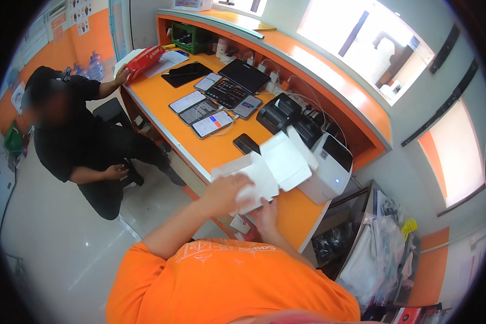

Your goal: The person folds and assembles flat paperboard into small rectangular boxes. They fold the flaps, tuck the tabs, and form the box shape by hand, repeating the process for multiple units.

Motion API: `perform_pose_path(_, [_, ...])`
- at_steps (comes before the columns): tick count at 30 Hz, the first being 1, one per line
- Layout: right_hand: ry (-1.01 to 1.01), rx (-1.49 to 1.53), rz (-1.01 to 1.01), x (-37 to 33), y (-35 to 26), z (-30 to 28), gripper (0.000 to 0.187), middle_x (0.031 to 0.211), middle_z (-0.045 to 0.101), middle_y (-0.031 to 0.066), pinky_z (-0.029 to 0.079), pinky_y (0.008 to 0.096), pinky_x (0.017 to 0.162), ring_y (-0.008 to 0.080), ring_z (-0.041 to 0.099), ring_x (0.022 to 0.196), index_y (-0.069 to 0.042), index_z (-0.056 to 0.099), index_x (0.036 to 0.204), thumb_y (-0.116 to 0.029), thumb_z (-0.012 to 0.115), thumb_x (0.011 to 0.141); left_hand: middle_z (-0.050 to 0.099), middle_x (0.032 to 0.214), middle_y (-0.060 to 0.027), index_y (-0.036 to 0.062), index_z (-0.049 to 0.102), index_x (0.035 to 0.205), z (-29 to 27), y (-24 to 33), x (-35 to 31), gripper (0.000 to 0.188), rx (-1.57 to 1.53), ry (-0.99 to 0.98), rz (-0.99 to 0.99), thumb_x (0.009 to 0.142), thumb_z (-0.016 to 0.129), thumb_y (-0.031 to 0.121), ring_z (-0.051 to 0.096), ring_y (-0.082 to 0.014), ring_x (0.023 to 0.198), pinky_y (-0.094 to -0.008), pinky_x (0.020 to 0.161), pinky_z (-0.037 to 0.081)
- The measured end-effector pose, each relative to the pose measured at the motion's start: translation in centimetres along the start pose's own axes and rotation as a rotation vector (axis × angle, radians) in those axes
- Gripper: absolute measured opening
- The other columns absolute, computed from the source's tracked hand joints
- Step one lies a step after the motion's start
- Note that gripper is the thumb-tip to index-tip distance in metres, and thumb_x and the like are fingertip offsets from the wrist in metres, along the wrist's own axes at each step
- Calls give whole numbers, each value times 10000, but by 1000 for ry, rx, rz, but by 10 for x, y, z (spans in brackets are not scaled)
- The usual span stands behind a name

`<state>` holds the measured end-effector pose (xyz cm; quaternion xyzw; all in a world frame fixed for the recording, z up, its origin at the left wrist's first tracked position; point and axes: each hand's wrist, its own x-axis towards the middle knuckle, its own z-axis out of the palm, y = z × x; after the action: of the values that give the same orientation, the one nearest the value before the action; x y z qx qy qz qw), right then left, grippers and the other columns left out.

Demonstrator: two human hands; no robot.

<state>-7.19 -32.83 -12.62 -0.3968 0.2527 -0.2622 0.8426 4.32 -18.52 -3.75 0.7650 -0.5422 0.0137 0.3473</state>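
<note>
An unfolded white cardboard box (259,181) with its lid raised rests at the near edge of the orange counter (302,213). My left hand (227,193) is over the left side of the box, its fingers smeared and partly lost against the white inside. At the near right corner, my right hand (266,217) grips the box wall, thumb on the edge. Just beyond the box lies a dark smartphone (246,144). Whether anything lies inside the box is hidden.
Several lit phones (211,123), tablets (187,74) and charging cables cover the counter's middle. A black printer (279,112) and a white printer (329,167) stand at the right. On the left sits a person in black (86,124), one hand on a red package (143,65).
</note>
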Motion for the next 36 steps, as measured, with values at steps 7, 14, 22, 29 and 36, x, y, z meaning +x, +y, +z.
perform_pose_path(7, [-101,-231,339,-13,36,1,229,1079,581,138,519,390,808,258,596,958,-6,467,1147,-117,458,947,560,1084,-73,122,563,1132,58,-22,-63,345,347,-47,-91,789,592,147,564,-270,978,-382,809,453])
perform_pose_path(14, [-885,-1219,-186,-35,-15,12,245,993,630,103,479,390,765,254,607,900,-103,591,1072,-283,581,905,586,1058,-43,128,595,1066,49,-53,-72,266,327,-5,36,803,557,110,572,-234,977,-374,837,431])
perform_pose_path(22, [-676,-1731,-914,11,7,0,485,1199,554,106,411,415,903,279,536,1088,-71,559,1138,-177,684,682,596,1038,-10,140,609,1035,48,-42,-77,261,359,105,56,774,599,138,576,-176,973,-377,865,417])
perform_pose_path(29, [-664,-1711,-1049,5,11,-12,314,1064,586,105,417,396,847,263,556,1027,-60,586,1036,-179,624,748,610,1037,-17,126,604,1019,41,-58,-92,250,422,61,25,769,621,135,590,-193,931,-369,857,432])
perform_pose_path(36, [-694,-1696,-1160,3,6,5,301,935,593,57,426,362,794,212,573,902,-55,586,981,-250,664,765,614,1035,-26,111,592,1031,46,-67,-88,232,316,52,-37,800,578,137,593,-221,931,-359,843,439])
